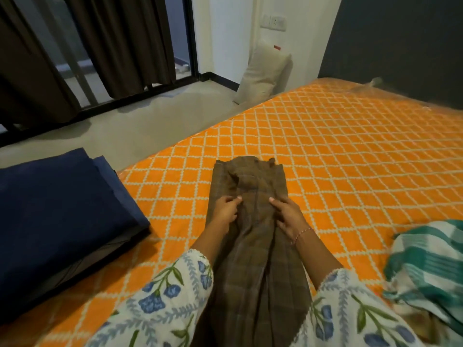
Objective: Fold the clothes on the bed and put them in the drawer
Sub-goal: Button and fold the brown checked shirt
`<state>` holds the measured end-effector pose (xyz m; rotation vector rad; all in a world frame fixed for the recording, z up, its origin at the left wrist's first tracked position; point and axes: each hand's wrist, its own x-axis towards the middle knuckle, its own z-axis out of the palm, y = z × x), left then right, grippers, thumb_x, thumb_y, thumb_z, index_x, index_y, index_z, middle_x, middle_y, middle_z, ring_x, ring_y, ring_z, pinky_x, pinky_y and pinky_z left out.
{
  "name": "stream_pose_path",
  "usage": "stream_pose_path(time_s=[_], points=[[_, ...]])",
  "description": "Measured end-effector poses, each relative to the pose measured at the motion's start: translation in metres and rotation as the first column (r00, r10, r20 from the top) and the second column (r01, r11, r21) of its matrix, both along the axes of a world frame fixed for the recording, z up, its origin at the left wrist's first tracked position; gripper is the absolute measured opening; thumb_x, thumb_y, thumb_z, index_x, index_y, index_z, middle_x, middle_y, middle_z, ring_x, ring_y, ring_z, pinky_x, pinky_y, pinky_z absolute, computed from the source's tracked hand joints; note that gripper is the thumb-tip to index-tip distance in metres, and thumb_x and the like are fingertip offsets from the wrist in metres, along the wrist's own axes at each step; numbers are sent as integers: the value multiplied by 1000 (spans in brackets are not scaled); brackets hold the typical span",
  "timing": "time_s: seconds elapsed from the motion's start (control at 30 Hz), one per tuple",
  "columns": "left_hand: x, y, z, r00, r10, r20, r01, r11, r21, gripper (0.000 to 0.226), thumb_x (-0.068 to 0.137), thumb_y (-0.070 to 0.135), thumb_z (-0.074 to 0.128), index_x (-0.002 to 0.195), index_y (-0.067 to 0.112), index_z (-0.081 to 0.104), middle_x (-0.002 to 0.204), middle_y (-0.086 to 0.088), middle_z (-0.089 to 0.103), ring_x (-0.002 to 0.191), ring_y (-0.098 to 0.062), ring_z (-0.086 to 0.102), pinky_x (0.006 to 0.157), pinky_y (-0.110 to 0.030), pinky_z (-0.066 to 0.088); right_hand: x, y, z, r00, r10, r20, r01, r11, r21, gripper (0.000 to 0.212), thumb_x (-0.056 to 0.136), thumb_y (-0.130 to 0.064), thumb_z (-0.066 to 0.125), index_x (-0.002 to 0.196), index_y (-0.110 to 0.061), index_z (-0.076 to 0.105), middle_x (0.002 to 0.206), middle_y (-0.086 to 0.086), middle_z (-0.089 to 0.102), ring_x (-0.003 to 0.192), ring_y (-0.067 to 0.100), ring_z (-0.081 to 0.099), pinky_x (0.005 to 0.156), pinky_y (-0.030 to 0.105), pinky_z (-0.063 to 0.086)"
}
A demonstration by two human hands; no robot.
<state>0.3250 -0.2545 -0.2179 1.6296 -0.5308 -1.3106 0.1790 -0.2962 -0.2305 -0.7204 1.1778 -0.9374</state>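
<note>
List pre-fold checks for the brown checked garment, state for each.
1. Brown checked garment lying on the bedspread: ok.
2. Left hand gripping the cloth: ok, pinching.
3. Right hand on the cloth: ok, fingers resting on it.
4. Fabric smooth: not ok, bunched between the hands.
5. Space beyond the garment to fold: ok.
6. Drawer ready: cannot tell, not in view.

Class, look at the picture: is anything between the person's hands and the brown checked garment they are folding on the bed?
No. The left hand pinches the brown checked garment and the right hand rests on it, so both already touch the cloth. The drawer is not in view.
</note>
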Motion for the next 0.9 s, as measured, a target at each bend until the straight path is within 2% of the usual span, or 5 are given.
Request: stream_pose_path(time_s=[0.3,0.43,0.57,0.73,0.9], points=[[4,100,23,843,-485,231,352,823,445,32,96,40,50,83,12,55,70,-7,50,58,-17,46,45,-18,37,1,104,20,882,16,-471,-15,1000,5,47,83,-41,70,116,-15,47,109,5,59,86,19,62,67,35,55],[0,143,24,971,-228,78,200,944,264,25,94,13,56,110,-6,62,90,-13,71,70,-20,64,63,-26,52,2,184,16,793,135,-594,-236,967,-96,59,82,-25,73,132,-13,43,94,1,64,85,20,63,77,33,53],[1,180,19,988,153,-12,-146,964,222,17,91,9,61,76,2,58,77,-11,59,63,-22,55,49,-23,46,-21,217,15,811,41,-583,-126,986,-107,45,88,-18,66,129,-11,49,76,2,61,72,17,60,67,30,49],[-7,210,38,994,87,-60,-72,972,222,42,92,40,58,107,1,59,96,-5,61,85,-24,57,68,-31,45,-33,248,30,658,174,-733,-259,966,-3,59,89,-63,45,62,-11,54,62,5,56,58,19,54,56,29,38],[-14,230,49,1000,16,15,-20,946,323,46,93,32,59,127,2,52,138,-10,49,124,-29,46,85,-32,36,-38,285,31,386,497,-777,-514,815,266,69,66,-78,60,77,-10,65,80,5,68,71,21,63,61,32,49]])
